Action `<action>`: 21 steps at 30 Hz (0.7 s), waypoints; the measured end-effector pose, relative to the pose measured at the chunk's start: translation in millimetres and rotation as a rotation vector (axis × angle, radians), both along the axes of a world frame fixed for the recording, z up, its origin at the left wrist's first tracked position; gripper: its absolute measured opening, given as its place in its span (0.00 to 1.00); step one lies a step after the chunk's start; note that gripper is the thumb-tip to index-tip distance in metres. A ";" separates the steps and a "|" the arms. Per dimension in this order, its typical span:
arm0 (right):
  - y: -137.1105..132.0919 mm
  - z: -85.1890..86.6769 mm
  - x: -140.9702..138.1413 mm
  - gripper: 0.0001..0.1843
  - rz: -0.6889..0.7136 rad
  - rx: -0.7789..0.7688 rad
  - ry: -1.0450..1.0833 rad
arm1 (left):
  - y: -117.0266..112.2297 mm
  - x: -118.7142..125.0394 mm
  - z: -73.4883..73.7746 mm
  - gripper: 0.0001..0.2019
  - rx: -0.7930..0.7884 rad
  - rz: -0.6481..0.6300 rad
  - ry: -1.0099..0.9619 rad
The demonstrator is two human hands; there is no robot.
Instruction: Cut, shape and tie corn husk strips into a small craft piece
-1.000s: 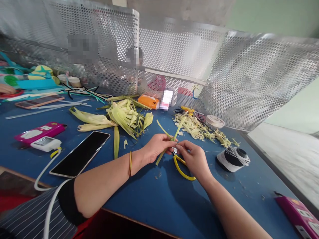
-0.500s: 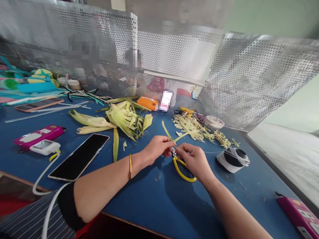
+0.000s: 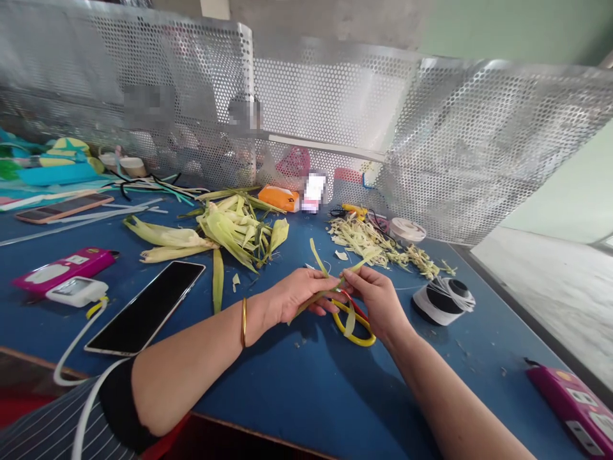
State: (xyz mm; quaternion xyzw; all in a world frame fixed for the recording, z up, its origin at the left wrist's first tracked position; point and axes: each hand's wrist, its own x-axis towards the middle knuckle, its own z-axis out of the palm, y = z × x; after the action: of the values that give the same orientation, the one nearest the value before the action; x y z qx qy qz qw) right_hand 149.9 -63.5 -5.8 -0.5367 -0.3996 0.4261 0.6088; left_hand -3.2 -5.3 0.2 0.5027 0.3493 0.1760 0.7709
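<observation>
Both hands meet over the blue table, pinching narrow green corn husk strips (image 3: pixel 318 255) that cross between the fingers. My left hand (image 3: pixel 309 292) is closed on them, with one strip end pointing up and another trailing below the palm. My right hand (image 3: pixel 376 300) grips the strips from the right with thumb and fingertips; a short piece hangs beneath it. Under the hands lie scissors (image 3: pixel 355 341) with yellow handles, their blades partly hidden. A thin thread runs right toward a spool of white thread (image 3: pixel 443 300) standing on the table.
A heap of corn husks (image 3: pixel 232 227) lies left of centre, and husk shreds (image 3: pixel 359 236) lie behind my right hand. A black-screened phone (image 3: pixel 148 306) and a magenta power strip (image 3: pixel 67 271) sit at the left. Perforated metal panels (image 3: pixel 325 96) line the back.
My hands have shifted their hold on the strips. My left hand is turned flatter, and strip ends now show below it and under my right hand. The view has moved slightly.
</observation>
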 end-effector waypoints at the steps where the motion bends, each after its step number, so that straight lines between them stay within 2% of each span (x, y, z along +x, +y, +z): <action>1: -0.6 -0.2 -0.9 0.20 -0.007 0.004 -0.007 | 0.0 0.6 -1.0 0.15 0.000 0.015 0.005; 5: -2.7 1.1 -3.4 0.18 -0.038 0.025 -0.050 | -1.0 1.3 -1.5 0.14 0.033 0.050 0.010; 9: -2.5 0.9 -3.0 0.18 -0.073 0.037 -0.102 | -3.1 1.8 -1.5 0.17 0.100 0.069 0.013; 14: 0.1 -5.6 -2.4 0.17 -0.041 0.009 -0.118 | -5.3 3.9 -2.7 0.18 0.149 0.006 0.002; 21: -1.1 -11.4 -6.0 0.17 -0.159 0.010 -0.174 | -8.1 3.4 -0.3 0.16 0.161 -0.060 -0.002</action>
State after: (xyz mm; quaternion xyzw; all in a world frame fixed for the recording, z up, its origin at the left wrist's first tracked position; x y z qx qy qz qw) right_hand 143.9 -64.6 -17.2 -0.5987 -0.4093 0.3265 0.6062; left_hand 0.2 -13.3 -0.1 0.5732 0.3181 0.1807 0.7332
